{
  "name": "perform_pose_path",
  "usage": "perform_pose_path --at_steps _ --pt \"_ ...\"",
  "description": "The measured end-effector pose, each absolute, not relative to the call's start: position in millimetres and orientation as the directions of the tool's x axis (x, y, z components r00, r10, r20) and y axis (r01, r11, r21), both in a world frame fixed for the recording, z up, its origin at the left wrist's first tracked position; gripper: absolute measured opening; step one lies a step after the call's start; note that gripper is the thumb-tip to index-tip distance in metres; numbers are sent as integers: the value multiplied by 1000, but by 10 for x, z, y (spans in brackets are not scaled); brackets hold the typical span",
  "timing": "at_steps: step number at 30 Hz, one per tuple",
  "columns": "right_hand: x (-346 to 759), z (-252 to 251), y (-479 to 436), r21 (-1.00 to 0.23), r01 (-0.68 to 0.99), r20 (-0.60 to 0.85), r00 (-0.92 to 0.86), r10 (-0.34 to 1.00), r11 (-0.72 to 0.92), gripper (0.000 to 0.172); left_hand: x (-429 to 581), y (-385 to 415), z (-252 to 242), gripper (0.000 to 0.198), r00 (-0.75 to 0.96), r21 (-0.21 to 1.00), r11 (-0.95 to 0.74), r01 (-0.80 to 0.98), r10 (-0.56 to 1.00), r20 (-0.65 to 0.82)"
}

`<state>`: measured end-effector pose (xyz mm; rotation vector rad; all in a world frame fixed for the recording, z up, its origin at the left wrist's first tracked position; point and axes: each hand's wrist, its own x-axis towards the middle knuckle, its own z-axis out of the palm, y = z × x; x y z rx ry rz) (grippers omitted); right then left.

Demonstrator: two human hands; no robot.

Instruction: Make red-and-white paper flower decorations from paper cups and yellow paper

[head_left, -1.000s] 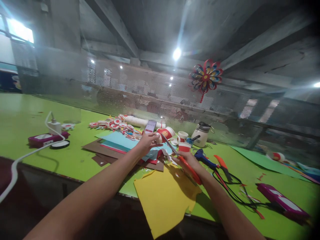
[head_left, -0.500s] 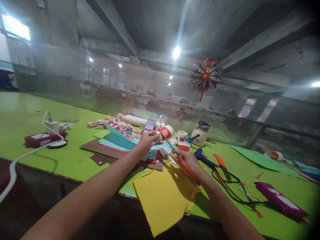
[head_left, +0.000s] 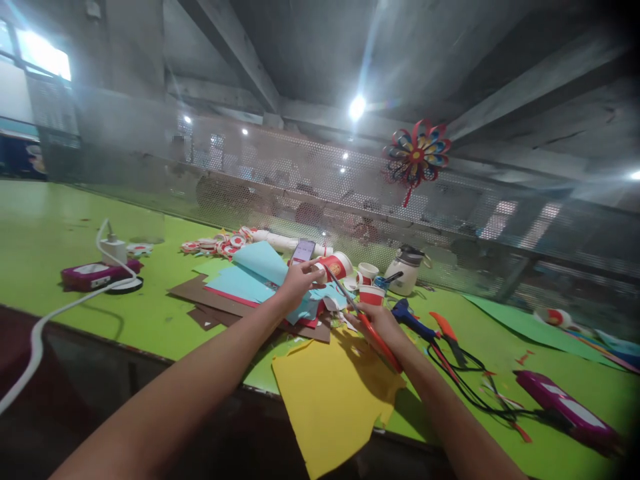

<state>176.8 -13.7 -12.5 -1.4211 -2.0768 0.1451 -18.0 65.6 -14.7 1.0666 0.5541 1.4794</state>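
My right hand [head_left: 375, 323] is closed on scissors [head_left: 377, 341] with orange-red handles, their long blades slanting up and left. My left hand [head_left: 300, 280] has its fingers bent over the paper pile, close to a red and white paper cup [head_left: 339, 265]; at its fingertips is a small white piece too small to make out. Light blue paper [head_left: 245, 285] lies to the left over red and brown sheets [head_left: 197, 291]. A yellow sheet [head_left: 325, 400] hangs over the table's front edge below my hands.
Behind my hands are a phone [head_left: 303, 251], a white roll [head_left: 275, 241] and a kettle [head_left: 404, 272]. To the right lie a blue glue gun [head_left: 411, 319], tangled cords and a purple power strip [head_left: 565, 405]. A second power strip [head_left: 93, 275] sits left.
The light blue sheet beside my left forearm has flopped over flatter to the left. The whole view has shifted slightly right. Both hands keep nearly the same places, the right still with the scissors.
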Motion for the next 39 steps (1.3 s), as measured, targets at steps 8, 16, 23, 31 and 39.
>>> perform_pose_path --at_steps 8,16,23,31,39 --pt "1779 -122 -121 -466 768 405 -256 878 439 33 -128 654 -181 56 45 844 -253 -472 950 310" --pt "1780 -165 -100 -468 785 414 -211 886 405 34 -126 628 -167 54 54 831 -250 -498 947 317" --pt "1833 -199 -38 -417 819 409 -219 886 395 32 -206 739 -208 24 189 827 -118 -550 947 261" --pt "1836 -207 -22 -388 833 392 -237 889 393 29 -243 729 -187 13 227 830 -66 -554 947 226" --pt "1815 -188 -63 -421 812 395 -237 888 404 31 -194 690 -207 21 162 824 -94 -559 962 219"
